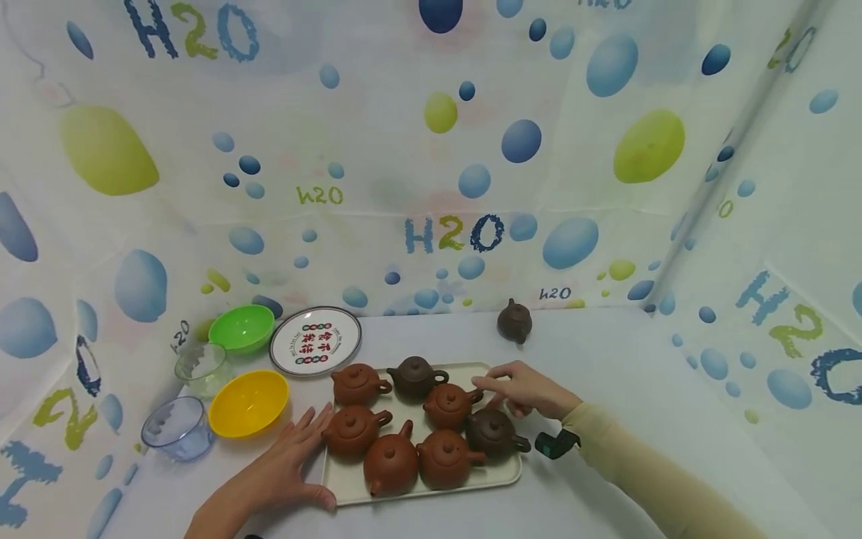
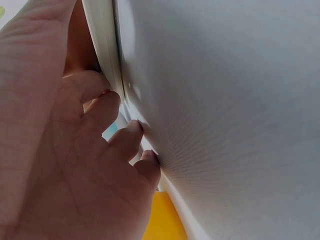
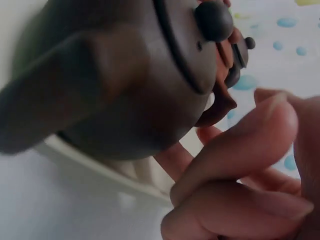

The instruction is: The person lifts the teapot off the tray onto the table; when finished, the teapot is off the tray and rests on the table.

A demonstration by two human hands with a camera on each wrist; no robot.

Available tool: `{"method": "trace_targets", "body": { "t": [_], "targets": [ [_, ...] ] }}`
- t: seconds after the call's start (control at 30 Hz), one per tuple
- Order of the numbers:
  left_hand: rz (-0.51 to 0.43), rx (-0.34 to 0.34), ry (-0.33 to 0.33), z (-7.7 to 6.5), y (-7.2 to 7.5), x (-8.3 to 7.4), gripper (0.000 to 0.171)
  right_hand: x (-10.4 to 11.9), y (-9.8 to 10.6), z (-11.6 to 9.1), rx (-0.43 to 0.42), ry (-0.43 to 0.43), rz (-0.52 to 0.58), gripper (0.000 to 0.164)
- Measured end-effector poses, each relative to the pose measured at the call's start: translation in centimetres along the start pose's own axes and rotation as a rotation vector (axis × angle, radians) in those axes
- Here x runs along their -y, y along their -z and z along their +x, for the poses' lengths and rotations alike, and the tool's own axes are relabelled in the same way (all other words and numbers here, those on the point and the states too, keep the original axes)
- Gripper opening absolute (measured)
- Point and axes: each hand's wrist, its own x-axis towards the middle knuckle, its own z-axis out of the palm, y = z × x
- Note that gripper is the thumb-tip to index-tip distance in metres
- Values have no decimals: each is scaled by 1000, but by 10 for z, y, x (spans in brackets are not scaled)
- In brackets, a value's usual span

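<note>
Several small clay teapots stand on a cream tray (image 1: 471, 486), most of them reddish brown. My left hand (image 1: 289, 457) lies along the tray's left edge, fingers spread and thumb by the front corner. The left wrist view shows its fingertips against the tray rim (image 2: 102, 40). Over the tray's right side, my right hand (image 1: 528, 388) points its index finger at the handle of a reddish teapot (image 1: 447, 404); whether it touches is unclear. Its other fingers bend loosely around nothing. Just below it sits a dark brown teapot (image 1: 494, 433), large in the right wrist view.
Another dark teapot (image 1: 515, 322) stands off the tray at the back right. To the left are a green bowl (image 1: 242, 329), a yellow bowl (image 1: 249, 404), a clear greenish bowl (image 1: 204, 368), a bluish glass bowl (image 1: 178, 430) and a white plate (image 1: 337, 329) with printed characters.
</note>
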Motion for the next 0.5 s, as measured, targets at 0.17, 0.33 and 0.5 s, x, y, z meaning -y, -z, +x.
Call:
{"method": "trace_targets", "body": {
  "t": [0.17, 0.33, 0.5],
  "targets": [
    [-14, -4, -6, -1, -2, 0, 134, -3, -2, 3, 90, 62, -21, 35],
    [-18, 2, -5, -1, -4, 1, 133, -9, 0, 11, 146, 126, -37, 28],
    [-32, 5, 12, 0, -2, 2, 134, -13, 1, 21, 200, 190, -53, 29]
  ]
}}
